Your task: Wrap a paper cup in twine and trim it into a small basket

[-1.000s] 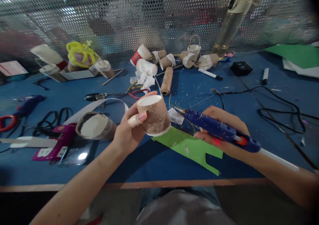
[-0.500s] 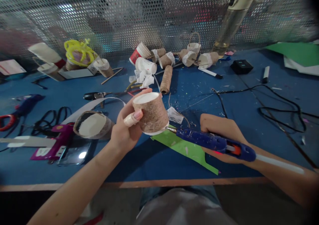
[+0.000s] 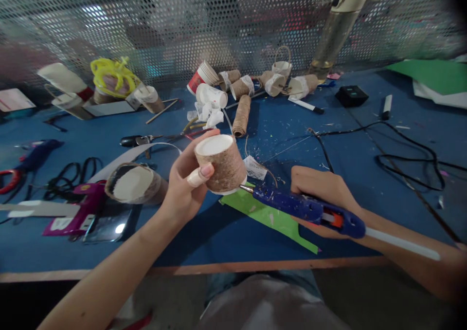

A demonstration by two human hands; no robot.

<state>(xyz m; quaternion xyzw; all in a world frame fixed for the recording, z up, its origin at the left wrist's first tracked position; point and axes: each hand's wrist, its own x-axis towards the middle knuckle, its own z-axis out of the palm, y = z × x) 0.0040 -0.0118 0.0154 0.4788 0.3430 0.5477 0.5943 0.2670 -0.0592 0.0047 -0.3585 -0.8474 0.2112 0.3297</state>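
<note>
A paper cup wrapped in brown twine (image 3: 223, 168) is tilted in my left hand (image 3: 188, 184), its white round end facing up. My left thumb, with a pale wrap around it, presses on the twine. My right hand (image 3: 324, 193) is closed around a blue hot glue gun (image 3: 292, 203) with a white glue stick (image 3: 403, 243) protruding from its back. The metal nozzle is at the cup's lower white rim, touching or very close to it. Below them lies a green paper strip (image 3: 266, 218). Loose twine and a small white tag (image 3: 254, 168) are just behind.
A lace-edged cup (image 3: 156, 186), a purple glue gun (image 3: 82, 206) and a phone (image 3: 109, 225) lie at left. Behind are a twine roll (image 3: 241, 117), several wrapped cups and pliers (image 3: 136, 140). A black cable (image 3: 408, 162) loops at right; a tall bottle (image 3: 333, 40) stands at the back.
The glue gun's nozzle has moved slightly left along the cup's lower rim. The cup has turned and tilted a little in my left hand. The whole view has shifted slightly.
</note>
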